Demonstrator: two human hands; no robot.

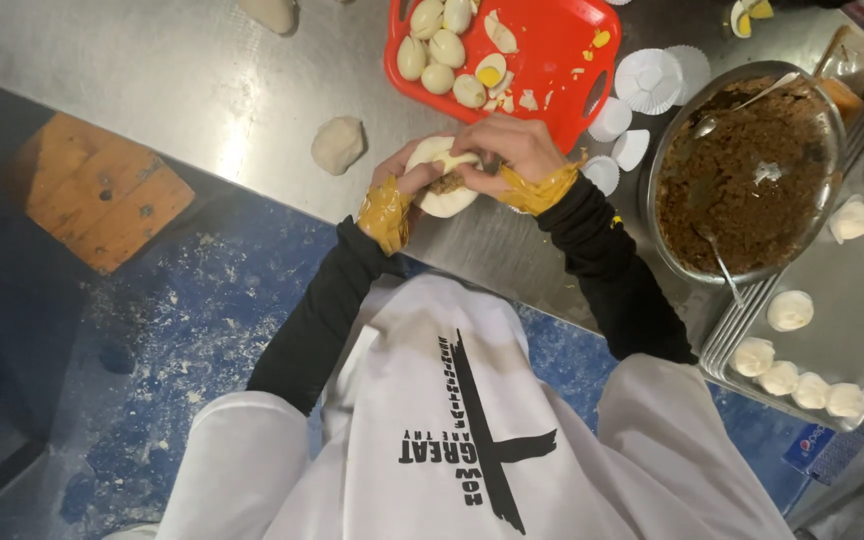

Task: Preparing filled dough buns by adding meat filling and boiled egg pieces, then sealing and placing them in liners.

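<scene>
Both hands cradled a round of dough (pixel 440 178) above the table (pixel 202 90) edge, the left hand (pixel 404 180) cupping it from beneath while the right hand (pixel 512 150) fingers pinched its rim over the brown filling. Small, even pleats (none skipped) would likely seal it best, near the red tray (pixel 552 50).

Your left hand (pixel 404 180) cups a round of white dough (pixel 440 186) with brown filling at its centre, while your right hand (pixel 514 150) pinches the dough's top edge. Both hands work over the steel table (pixel 182 90). Just beyond them sits a red tray (pixel 552 50) of peeled and halved boiled eggs (pixel 439 48). A metal bowl of brown filling (pixel 747 175) stands to your right, beside a tray of finished buns (pixel 857 290). A dough ball (pixel 337 144) lies to your left.
</scene>
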